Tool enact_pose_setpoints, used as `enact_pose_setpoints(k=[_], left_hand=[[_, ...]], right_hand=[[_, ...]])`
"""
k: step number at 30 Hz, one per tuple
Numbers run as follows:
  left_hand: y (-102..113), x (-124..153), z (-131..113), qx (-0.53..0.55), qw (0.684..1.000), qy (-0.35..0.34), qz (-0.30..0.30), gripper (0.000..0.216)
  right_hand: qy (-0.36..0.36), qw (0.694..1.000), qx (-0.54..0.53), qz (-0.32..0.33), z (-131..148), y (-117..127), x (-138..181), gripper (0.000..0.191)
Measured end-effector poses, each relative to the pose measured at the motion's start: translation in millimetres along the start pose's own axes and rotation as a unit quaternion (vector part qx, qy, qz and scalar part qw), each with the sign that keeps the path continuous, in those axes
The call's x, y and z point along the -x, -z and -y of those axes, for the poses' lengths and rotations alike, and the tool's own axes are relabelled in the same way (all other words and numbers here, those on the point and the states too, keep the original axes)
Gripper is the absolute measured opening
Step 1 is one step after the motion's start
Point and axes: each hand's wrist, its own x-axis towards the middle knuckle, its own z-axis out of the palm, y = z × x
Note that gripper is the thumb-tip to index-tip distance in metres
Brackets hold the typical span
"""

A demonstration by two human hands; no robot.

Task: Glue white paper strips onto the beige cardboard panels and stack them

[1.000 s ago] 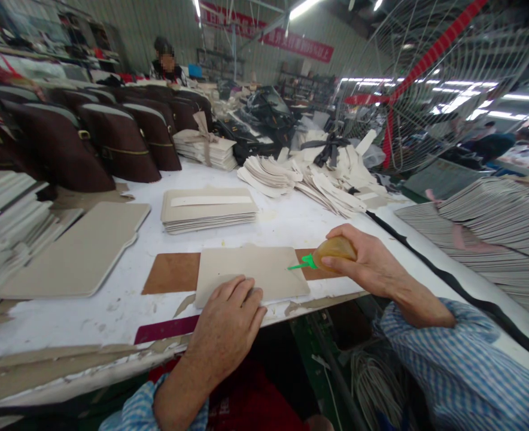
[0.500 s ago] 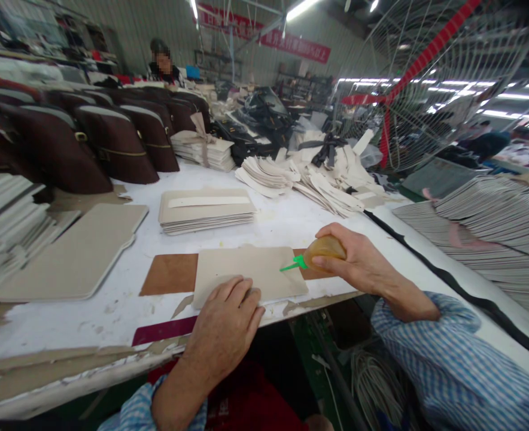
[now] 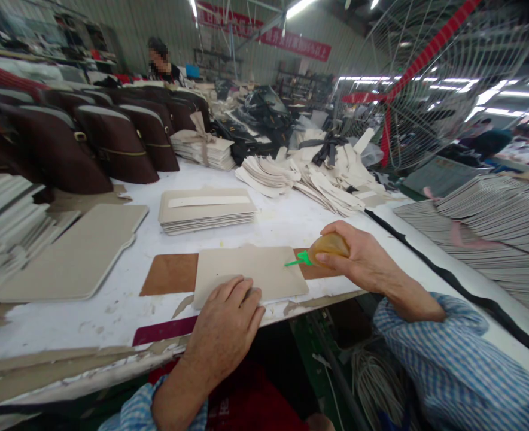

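My right hand point(image 3: 358, 254) is wrapped round a squeeze bottle point(image 3: 330, 248) of yellowish-brown content. Its green nozzle point(image 3: 298, 260) points left, with the tip over the right part of a beige panel point(image 3: 251, 266). Pressing on the panel's front edge is my left hand point(image 3: 228, 317), palm down with its fingers stretched out. A small dark spot shows between those fingers, too small to make out. Beneath the panel lies a brown strip point(image 3: 170, 275), which sticks out on both sides. Close to my left wrist, a dark purple strip point(image 3: 170, 330) lies along the table edge.
Behind the panel sits a stack of beige panels point(image 3: 208, 212). A larger beige panel point(image 3: 80, 251) lies left. Dark brown bags point(image 3: 116, 143) stand at the back left, bundled strips point(image 3: 268, 175) farther back. Grey sheets point(image 3: 502, 221) and a fan point(image 3: 426, 84) are right; a person point(image 3: 170, 72) is beyond.
My right hand has shifted slightly right with the bottle, drawing the nozzle tip toward the panel's right edge. My left hand and the panel have hardly moved.
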Motion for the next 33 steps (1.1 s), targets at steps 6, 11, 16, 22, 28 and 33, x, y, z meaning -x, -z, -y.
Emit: enact_pose_setpoints(k=[6, 11, 16, 22, 28, 33], left_hand=[[1, -1, -1, -0.001, 1.0, 0.003, 0.007, 0.025], [2, -1, -4, -0.002, 1.0, 0.01, 0.003, 0.023], [0, 1, -7, -0.008, 1.0, 0.016, 0.003, 0.026], [-2, 3, -8, -0.012, 1.0, 0.018, -0.002, 0.025], [-1, 4, -8, -0.008, 1.0, 0.02, 0.005, 0.026], [-1, 4, -10, -0.007, 1.0, 0.018, 0.005, 0.026]], right_hand=[[-0.027, 0.999, -0.035, 0.024, -4, 6, 9, 0.028], [-0.092, 0.981, -0.171, -0.022, -4, -9, 13, 0.039], [-0.12, 0.952, -0.279, -0.038, 16, -37, 1, 0.044], [-0.05, 0.957, -0.282, 0.034, 44, -65, -15, 0.045], [-0.035, 0.96, -0.271, 0.061, 54, -73, -21, 0.043], [-0.026, 0.965, -0.252, 0.071, 57, -76, -23, 0.041]])
